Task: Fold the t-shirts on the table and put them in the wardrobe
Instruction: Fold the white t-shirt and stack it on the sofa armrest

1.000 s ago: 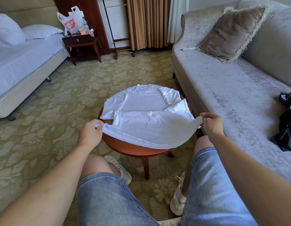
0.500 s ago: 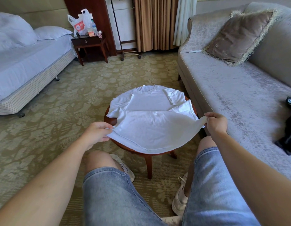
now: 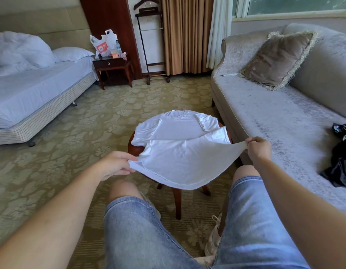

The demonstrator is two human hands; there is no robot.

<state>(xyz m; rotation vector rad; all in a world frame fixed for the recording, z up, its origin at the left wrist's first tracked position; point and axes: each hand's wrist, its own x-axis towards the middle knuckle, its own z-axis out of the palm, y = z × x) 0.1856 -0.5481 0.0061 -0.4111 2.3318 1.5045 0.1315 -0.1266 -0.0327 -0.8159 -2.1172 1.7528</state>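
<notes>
left hand (image 3: 115, 165) and right hand (image 3: 258, 148) pinch the t-shirt (image 3: 180, 152) hem.

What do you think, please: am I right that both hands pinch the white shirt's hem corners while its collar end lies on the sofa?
Not quite. In the head view the left hand and right hand do pinch the shirt by its hem corners, but its collar end lies on the round table, not the sofa.
</notes>
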